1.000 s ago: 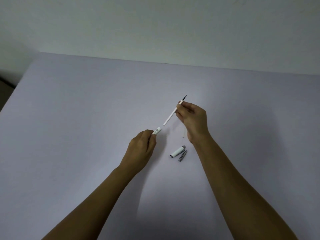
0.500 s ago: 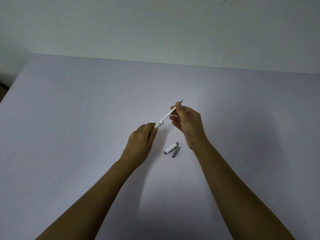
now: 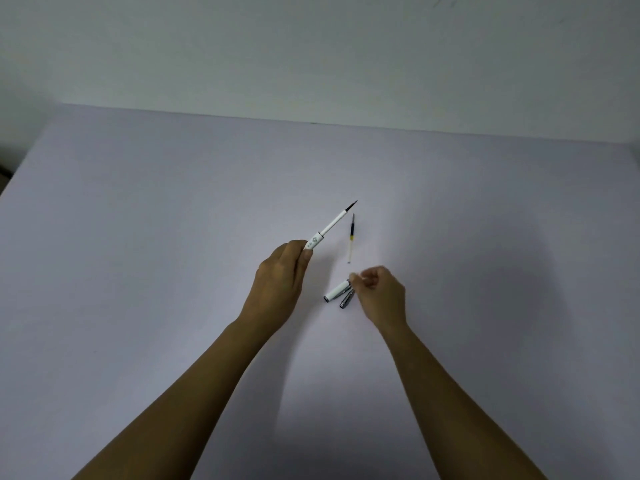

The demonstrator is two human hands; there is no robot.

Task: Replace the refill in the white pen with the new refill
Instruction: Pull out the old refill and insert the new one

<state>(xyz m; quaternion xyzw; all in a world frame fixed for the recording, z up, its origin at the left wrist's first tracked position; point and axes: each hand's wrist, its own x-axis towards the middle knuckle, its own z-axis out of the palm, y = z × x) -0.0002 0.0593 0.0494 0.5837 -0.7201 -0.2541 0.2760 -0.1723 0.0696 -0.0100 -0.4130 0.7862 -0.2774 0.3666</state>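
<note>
My left hand [image 3: 280, 282] grips the lower end of the white pen barrel [image 3: 320, 237]. A refill with a dark tip [image 3: 351, 205] sticks out of the barrel and points up and to the right. A second refill [image 3: 350, 239], dark at its top and clear below, lies on the table just right of the pen. The white cap [image 3: 336, 291] and a small grey tip piece [image 3: 346, 299] lie side by side between my hands. My right hand [image 3: 381, 296] has its fingers curled, with the fingertips at the cap's far end. I cannot tell whether they grip it.
Everything rests on a plain pale lilac table [image 3: 138, 237] that meets a white wall [image 3: 311, 46] at the back. The table's left edge [image 3: 20, 168] shows at the far left.
My right hand has let go of the refill and dropped towards me to the cap and tip piece. The refill now sits deeper in the barrel. The second refill is uncovered.
</note>
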